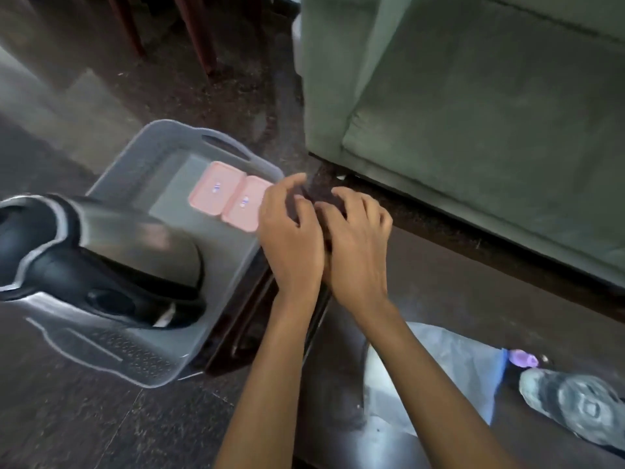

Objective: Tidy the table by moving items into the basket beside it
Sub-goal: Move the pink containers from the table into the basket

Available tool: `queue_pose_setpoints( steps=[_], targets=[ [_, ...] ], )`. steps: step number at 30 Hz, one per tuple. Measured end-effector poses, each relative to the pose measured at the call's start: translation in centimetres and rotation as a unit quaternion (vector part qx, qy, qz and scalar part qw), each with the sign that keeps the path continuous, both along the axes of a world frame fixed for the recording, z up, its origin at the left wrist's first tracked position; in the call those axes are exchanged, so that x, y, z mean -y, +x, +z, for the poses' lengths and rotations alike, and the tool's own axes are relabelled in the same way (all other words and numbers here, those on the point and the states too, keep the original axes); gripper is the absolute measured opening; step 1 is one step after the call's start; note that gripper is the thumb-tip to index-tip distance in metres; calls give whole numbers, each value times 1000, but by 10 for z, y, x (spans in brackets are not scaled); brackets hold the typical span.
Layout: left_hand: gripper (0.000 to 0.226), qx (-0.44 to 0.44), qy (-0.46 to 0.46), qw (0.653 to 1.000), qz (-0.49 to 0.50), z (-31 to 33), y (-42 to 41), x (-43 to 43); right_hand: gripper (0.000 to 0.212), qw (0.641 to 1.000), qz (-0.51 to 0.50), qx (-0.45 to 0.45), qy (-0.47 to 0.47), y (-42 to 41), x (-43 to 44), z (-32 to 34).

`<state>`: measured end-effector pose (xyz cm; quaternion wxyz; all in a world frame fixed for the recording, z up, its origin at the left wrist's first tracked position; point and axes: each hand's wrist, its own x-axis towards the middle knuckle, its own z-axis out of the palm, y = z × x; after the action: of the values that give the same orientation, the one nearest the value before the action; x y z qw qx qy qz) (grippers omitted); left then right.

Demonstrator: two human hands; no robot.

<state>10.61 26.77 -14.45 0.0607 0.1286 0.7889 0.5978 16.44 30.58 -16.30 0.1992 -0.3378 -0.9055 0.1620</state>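
Note:
A grey plastic basket (216, 292) stands on the floor to the left of the dark wooden table (439, 272). Inside it lie a steel kettle with a black handle (111, 252) and two pink trays (233, 198) side by side. My left hand (291, 238) and my right hand (355, 245) are pressed together over the table's far left corner, just beside the basket's right rim. Their fingers are curled around a dark blurred patch; whether they hold anything is unclear.
A crumpled clear plastic bag (449, 367), a small purple item (522, 358) and a grey rounded object (581, 407) lie on the table at the lower right. A green sofa (473, 113) stands close behind the table. Dark wooden furniture legs (196, 32) rise at the top left.

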Motion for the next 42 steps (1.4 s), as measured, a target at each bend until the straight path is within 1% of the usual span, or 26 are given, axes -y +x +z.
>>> queue_pose_setpoints(
  steps=[2,5,8,12,17,19,22,24,26,28,29,30,31,32,34,38,40,42],
  targets=[
    [29,12,10,994,-108,3,40,-13,28,999,-38,-12,-15,49,-14,3],
    [28,26,4,975,-222,0,101,-30,30,993,-114,-19,-35,127,-33,6],
    [28,50,4,957,-285,-3,168,-55,31,982,-183,-26,-39,214,-53,8],
    [25,63,3,931,-360,0,257,-90,27,967,-250,-44,-24,326,-80,17],
    [31,79,5,901,-426,6,348,-125,22,958,-268,-97,9,428,-104,34],
    [33,80,-2,890,-449,9,376,-136,21,954,-283,-93,40,460,-115,39],
    [37,74,-29,868,-489,9,413,-154,26,940,-334,-52,48,517,-139,24],
    [34,60,-55,853,-516,7,433,-164,36,928,-372,-5,20,556,-157,2],
    [31,47,-78,838,-538,5,449,-171,52,903,-415,98,-58,592,-175,-25],
    [31,27,-95,823,-559,1,460,-176,83,859,-422,210,-201,623,-188,-50],
    [32,17,-102,818,-566,1,463,-176,96,839,-413,241,-259,635,-193,-59],
    [32,8,-109,813,-571,-1,467,-176,105,827,-400,261,-297,644,-197,-68],
    [32,3,-115,810,-575,-2,468,-176,110,823,-384,276,-315,651,-199,-76],
    [32,1,-118,809,-576,-3,469,-176,111,825,-367,288,-320,656,-201,-84],
    [32,-4,-119,808,-577,-4,468,-174,108,836,-347,298,-303,659,-201,-95],
    [29,-12,-116,812,-572,1,459,-173,95,854,-361,292,-236,661,-200,-102],
    [28,-13,-108,814,-571,6,451,-171,93,854,-370,290,-222,657,-201,-97],
    [28,-12,-96,819,-566,11,440,-168,94,854,-397,264,-211,644,-204,-82]
  ],
)
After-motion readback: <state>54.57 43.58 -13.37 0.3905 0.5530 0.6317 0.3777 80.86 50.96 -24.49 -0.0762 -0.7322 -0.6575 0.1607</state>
